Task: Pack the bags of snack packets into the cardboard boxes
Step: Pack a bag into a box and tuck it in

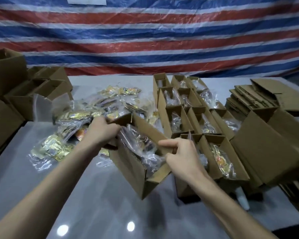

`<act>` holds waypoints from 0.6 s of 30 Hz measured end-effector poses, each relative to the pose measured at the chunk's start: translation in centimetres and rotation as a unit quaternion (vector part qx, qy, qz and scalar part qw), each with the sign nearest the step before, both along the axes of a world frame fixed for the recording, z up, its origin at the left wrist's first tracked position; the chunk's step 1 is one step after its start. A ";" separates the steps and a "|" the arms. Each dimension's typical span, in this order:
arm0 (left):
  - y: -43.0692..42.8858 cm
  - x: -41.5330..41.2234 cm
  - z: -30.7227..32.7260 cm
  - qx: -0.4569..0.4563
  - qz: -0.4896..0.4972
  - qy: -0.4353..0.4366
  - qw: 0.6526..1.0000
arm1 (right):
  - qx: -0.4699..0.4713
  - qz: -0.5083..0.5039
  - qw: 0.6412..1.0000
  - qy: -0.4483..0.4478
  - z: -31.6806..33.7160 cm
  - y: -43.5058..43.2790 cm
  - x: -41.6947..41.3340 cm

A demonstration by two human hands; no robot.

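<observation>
Both hands hold tilted box [138, 163] above bench [97, 195]: left hand [103, 131] grips far flap, right hand [181, 157] pinches near wall; bag [141, 144] inside. Tuck plastic below rim before closing flaps.

Dim, soft blur; lamp glare on table [100, 195].

Left arm: bare, reaching from the near left toward the middle, forearm slanting up and to the right.
Left hand [103, 130]: back of the hand up, fingers curled over the far flap of the open cardboard box [136, 163] and gripping it.
Right arm: bare, coming in from the near right, forearm angled up and to the left.
Right hand [181, 156]: knuckles up, fingers [167, 143] bent, pinching the box's right-hand flap edge with the thumb underneath.
</observation>
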State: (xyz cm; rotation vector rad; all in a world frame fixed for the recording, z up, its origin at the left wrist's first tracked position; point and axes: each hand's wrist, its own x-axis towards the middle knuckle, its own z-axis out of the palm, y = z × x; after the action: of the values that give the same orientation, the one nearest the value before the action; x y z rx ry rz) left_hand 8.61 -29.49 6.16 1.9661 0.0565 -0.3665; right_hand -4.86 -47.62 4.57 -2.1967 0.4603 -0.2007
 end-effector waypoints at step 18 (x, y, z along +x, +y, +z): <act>-24.6 -2.7 8.9 -0.020 -0.159 -0.154 0.975 | -0.033 -0.276 0.959 -0.061 9.0 -14.9 -8.5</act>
State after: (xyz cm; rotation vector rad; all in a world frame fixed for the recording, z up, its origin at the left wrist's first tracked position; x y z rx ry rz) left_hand 5.88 -54.10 15.08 1.9711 -0.4665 -0.2621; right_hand -13.37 -62.49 13.60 -2.0573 1.0026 -0.6551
